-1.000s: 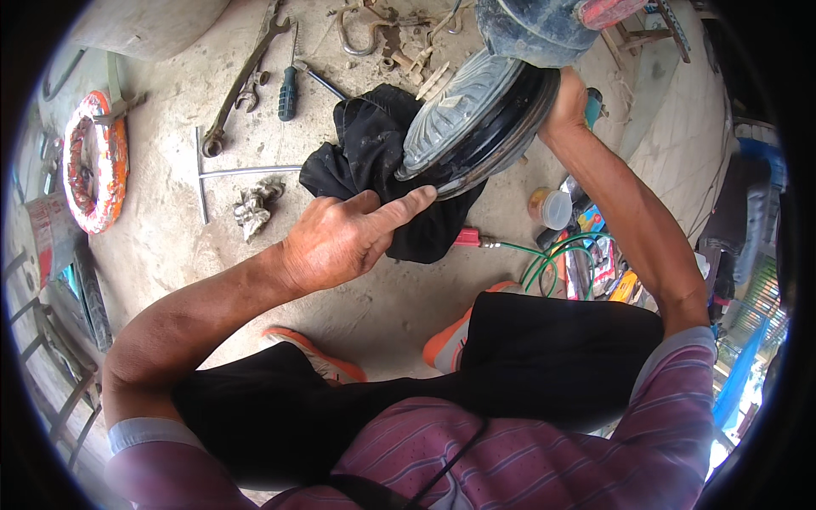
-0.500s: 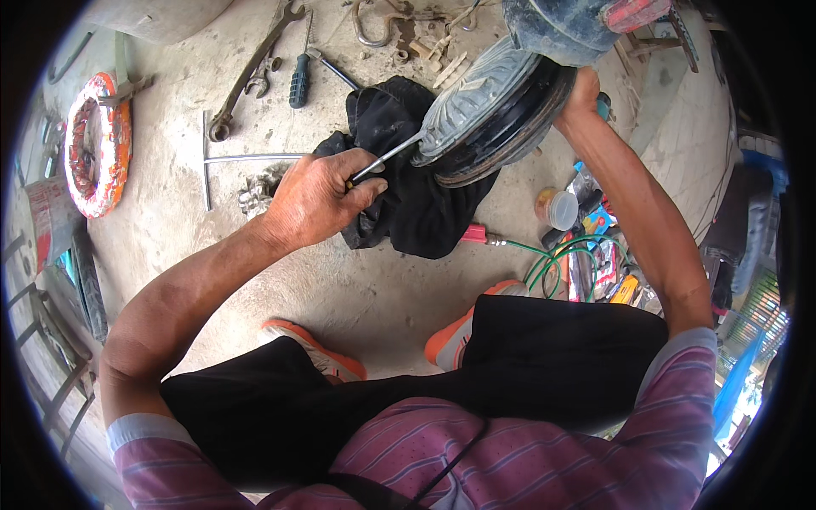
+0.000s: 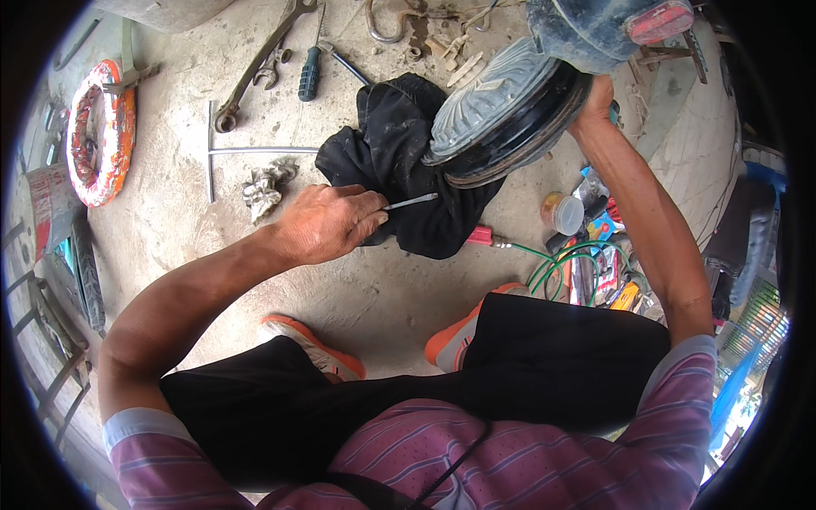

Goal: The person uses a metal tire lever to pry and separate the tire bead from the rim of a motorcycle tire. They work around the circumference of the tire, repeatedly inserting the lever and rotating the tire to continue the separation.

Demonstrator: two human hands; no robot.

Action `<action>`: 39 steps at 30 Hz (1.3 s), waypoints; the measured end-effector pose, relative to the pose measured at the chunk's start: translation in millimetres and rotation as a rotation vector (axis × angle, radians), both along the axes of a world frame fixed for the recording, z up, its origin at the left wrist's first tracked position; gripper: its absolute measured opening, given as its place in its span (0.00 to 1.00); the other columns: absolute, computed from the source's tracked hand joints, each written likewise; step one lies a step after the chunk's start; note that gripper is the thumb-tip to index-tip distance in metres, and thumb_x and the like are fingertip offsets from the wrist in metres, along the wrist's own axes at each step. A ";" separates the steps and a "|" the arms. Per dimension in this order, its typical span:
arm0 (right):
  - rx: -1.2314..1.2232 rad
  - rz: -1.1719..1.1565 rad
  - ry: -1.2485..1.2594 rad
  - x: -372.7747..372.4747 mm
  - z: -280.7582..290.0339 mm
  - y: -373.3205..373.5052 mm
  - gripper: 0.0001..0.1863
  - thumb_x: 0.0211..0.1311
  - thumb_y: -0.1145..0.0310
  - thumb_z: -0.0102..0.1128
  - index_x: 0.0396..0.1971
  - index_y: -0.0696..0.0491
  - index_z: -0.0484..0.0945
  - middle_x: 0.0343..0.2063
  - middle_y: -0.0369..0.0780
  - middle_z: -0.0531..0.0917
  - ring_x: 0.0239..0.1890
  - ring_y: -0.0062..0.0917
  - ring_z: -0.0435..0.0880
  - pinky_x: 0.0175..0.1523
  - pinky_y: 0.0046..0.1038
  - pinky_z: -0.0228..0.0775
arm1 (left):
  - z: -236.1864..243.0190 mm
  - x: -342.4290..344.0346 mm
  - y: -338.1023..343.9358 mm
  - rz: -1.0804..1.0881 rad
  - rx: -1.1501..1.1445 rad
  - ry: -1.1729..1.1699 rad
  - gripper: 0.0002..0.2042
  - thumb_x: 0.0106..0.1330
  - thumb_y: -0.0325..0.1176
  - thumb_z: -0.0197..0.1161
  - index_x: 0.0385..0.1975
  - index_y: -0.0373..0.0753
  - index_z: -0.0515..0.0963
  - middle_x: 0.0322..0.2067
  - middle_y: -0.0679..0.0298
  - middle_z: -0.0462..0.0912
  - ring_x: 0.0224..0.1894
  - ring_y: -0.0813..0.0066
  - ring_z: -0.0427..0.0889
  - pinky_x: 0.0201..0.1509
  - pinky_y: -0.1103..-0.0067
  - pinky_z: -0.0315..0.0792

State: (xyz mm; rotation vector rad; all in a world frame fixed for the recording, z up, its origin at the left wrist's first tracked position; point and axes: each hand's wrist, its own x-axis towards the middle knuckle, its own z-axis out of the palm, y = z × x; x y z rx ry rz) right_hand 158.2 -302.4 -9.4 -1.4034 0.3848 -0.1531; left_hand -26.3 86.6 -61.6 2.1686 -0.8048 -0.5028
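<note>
My left hand [image 3: 332, 223] is closed around a thin metal tool [image 3: 410, 201] with a flattened tip, held over a crumpled black cloth [image 3: 368, 158] and just below-left of a grey ribbed wheel hub [image 3: 488, 104] with a black rim [image 3: 532, 131]. The tool's tip is apart from the rim. My right hand [image 3: 594, 104] grips the far right side of the rim, its fingers mostly hidden behind it. A dusty blue-grey metal housing [image 3: 571, 31] with a red piece [image 3: 660, 25] sits over the wheel's upper end.
Wrenches [image 3: 252, 70], a screwdriver [image 3: 309, 75], a T-bar [image 3: 263, 150] and a rag [image 3: 263, 190] lie on the concrete floor [image 3: 382, 297]. At right are a tub [image 3: 562, 214], green hose [image 3: 546, 265] and small packages. An orange-white ring [image 3: 100, 132] lies left.
My left hand went from pointing at the rim to holding the metal tool. The tool's tip has since dropped away from the hub to lie nearly level over the cloth.
</note>
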 end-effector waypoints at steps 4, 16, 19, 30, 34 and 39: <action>0.000 0.004 -0.008 0.5 -0.2 1.1 0.26 0.78 0.54 0.59 0.61 0.61 0.80 0.58 0.44 0.86 0.56 0.36 0.87 0.61 0.40 0.81 | 1.2 7.9 -3.3 -0.028 0.262 -0.011 0.13 0.82 0.38 0.61 0.52 0.37 0.86 0.37 0.47 0.91 0.37 0.46 0.93 0.42 0.56 0.86; -0.062 -0.055 -0.013 -0.5 1.5 1.3 0.25 0.79 0.54 0.58 0.59 0.63 0.81 0.54 0.44 0.87 0.52 0.34 0.87 0.59 0.40 0.82 | 23.4 10.1 4.9 0.074 0.298 0.170 0.13 0.83 0.40 0.59 0.44 0.36 0.84 0.32 0.43 0.89 0.41 0.38 0.91 0.49 0.52 0.84; -0.070 -0.015 -0.017 -0.9 0.8 -1.7 0.25 0.80 0.54 0.58 0.60 0.61 0.81 0.54 0.44 0.87 0.53 0.34 0.88 0.60 0.40 0.82 | 12.1 14.2 -7.9 0.104 0.129 0.263 0.12 0.83 0.38 0.60 0.43 0.35 0.83 0.31 0.42 0.88 0.40 0.36 0.91 0.48 0.51 0.84; -0.137 0.011 -0.050 1.3 -4.4 -5.5 0.25 0.79 0.54 0.56 0.59 0.61 0.83 0.54 0.44 0.89 0.52 0.33 0.90 0.57 0.37 0.85 | 5.6 25.6 -56.6 0.105 0.051 0.363 0.18 0.81 0.27 0.56 0.67 0.38 0.80 0.44 0.40 0.90 0.48 0.39 0.91 0.54 0.55 0.85; -0.349 0.023 0.012 -3.5 4.0 -1.6 0.25 0.79 0.55 0.55 0.58 0.62 0.84 0.53 0.44 0.90 0.50 0.32 0.91 0.54 0.36 0.86 | 58.5 6.3 -47.9 0.085 0.006 0.346 0.20 0.80 0.25 0.56 0.70 0.37 0.78 0.45 0.41 0.91 0.48 0.40 0.92 0.54 0.56 0.86; -0.242 -0.056 0.008 -11.3 10.5 6.6 0.25 0.81 0.54 0.55 0.59 0.61 0.83 0.55 0.43 0.90 0.53 0.32 0.90 0.57 0.35 0.84 | 51.5 9.0 -41.7 0.078 0.080 0.295 0.22 0.77 0.27 0.56 0.69 0.42 0.81 0.42 0.41 0.92 0.47 0.41 0.93 0.54 0.54 0.88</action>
